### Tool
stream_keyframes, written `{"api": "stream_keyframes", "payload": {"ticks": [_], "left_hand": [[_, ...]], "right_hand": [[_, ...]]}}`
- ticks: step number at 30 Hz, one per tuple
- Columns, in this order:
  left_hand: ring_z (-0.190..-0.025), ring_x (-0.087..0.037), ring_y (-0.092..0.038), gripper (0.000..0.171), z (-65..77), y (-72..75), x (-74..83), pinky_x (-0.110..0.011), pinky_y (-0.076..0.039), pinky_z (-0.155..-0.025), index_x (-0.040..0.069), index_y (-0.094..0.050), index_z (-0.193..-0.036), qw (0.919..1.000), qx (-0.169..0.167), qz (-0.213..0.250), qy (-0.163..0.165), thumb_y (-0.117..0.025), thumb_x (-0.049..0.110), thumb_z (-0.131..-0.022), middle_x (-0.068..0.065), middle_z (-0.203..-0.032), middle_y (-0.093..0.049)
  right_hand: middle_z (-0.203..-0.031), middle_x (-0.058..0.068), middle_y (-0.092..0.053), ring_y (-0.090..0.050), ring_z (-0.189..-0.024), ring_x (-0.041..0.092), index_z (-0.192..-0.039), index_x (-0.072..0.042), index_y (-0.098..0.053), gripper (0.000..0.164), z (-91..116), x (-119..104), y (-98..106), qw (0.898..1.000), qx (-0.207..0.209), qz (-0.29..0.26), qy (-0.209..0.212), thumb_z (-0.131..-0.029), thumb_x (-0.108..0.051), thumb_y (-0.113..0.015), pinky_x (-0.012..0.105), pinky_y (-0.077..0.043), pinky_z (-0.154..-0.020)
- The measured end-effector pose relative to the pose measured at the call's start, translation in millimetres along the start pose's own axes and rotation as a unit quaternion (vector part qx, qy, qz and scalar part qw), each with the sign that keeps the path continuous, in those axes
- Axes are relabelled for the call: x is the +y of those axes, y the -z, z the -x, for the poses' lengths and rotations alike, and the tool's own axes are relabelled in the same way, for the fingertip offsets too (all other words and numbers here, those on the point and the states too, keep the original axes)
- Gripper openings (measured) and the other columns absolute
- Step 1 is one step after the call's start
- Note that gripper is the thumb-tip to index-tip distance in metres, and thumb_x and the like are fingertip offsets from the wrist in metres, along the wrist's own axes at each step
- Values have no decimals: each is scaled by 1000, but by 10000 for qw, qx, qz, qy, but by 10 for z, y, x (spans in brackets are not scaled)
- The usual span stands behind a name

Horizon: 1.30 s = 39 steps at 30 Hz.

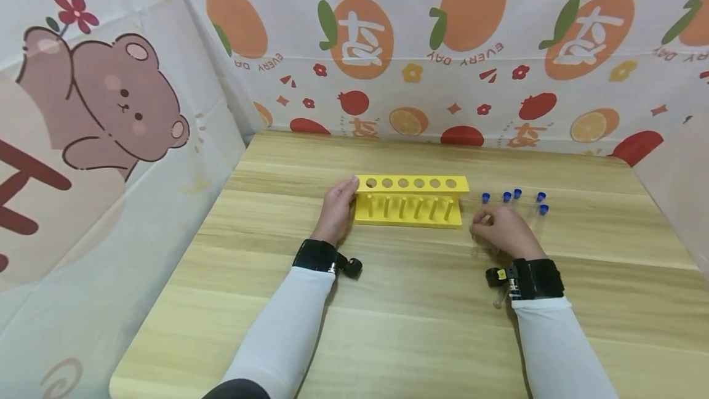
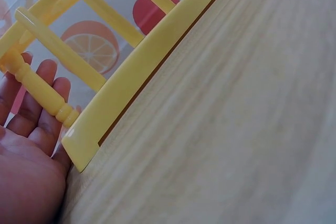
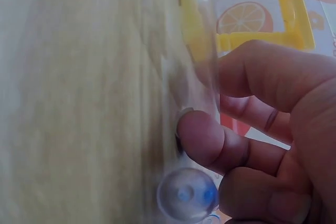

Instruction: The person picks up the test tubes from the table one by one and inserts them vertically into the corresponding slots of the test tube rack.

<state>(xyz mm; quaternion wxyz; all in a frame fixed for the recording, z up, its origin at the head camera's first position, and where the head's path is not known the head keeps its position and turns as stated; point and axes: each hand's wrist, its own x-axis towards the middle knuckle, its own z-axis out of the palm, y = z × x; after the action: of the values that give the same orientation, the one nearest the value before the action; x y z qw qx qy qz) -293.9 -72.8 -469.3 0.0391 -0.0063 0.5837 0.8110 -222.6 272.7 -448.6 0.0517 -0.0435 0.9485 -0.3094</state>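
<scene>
A yellow test tube rack (image 1: 408, 219) stands on the table, with a row of round holes along its top bar and upright pegs below. My left hand (image 1: 334, 211) rests against its left end. In the left wrist view its fingers (image 2: 44, 93) extend loosely behind the rack's end post (image 2: 42, 95). To the right of the rack, my right hand (image 1: 506, 229) pinches a clear test tube (image 3: 202, 30) between thumb and forefinger, low over the wood. The rounded end of another clear tube (image 3: 186, 195) shows below the thumb.
Several blue caps (image 1: 517, 193) of clear tubes lie beyond my right hand. A tube end (image 1: 498, 303) shows beside the right wristband. The wooden table (image 1: 399, 319) meets a fruit-print cloth (image 1: 360, 103) at the back and a bear-print cloth (image 1: 127, 103) on the left.
</scene>
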Motion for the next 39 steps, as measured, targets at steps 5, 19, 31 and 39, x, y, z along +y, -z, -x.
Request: {"api": "stream_keyframes", "payload": {"ticks": [5, 19, 31, 39], "left_hand": [[-103, -14, -54, 36, 22, 9, 5, -32, -43, -99, 3, -65, -96, 9999, -12, -102, 24, -63, 39, -89, -5, -109, -61], [-117, -14, -51, 42, 40, 114, 31, -29, -39, -104, 1, -63, -108, 9995, 85, -302, 61, -62, 39, -89, -6, -122, -58], [-113, -15, -53, 41, 14, 13, -5, -31, -39, -104, 2, -65, -106, 9996, 77, -258, 11, -62, 40, -89, -7, -116, -61], [-117, -16, -52, 40, -7, 23, 2, -30, -39, -105, 1, -64, -106, 9997, 26, -243, -18, -62, 37, -90, -8, -121, -59]], "right_hand": [[-76, 5, -62, -52, -58, 19, -90, -16, -65, 9, 14, 0, -6, 9999, -35, -91, -38, -83, -20, -66, 31, -43, -47], [-76, 8, -57, -49, -56, 18, -111, -14, -58, 26, -9, -54, 10, 9952, -212, -833, -473, -87, -23, -61, 31, -42, -46], [-73, 7, -65, -56, -56, 24, -138, -16, -39, 56, 3, -58, 159, 9631, 860, -2389, -891, -87, -17, -61, 34, -48, -48], [-91, 8, -71, -67, -71, 15, -144, -23, -33, 63, 46, -138, 222, 9382, 1376, -3117, -612, -88, -15, -61, 28, -55, -60]]}}
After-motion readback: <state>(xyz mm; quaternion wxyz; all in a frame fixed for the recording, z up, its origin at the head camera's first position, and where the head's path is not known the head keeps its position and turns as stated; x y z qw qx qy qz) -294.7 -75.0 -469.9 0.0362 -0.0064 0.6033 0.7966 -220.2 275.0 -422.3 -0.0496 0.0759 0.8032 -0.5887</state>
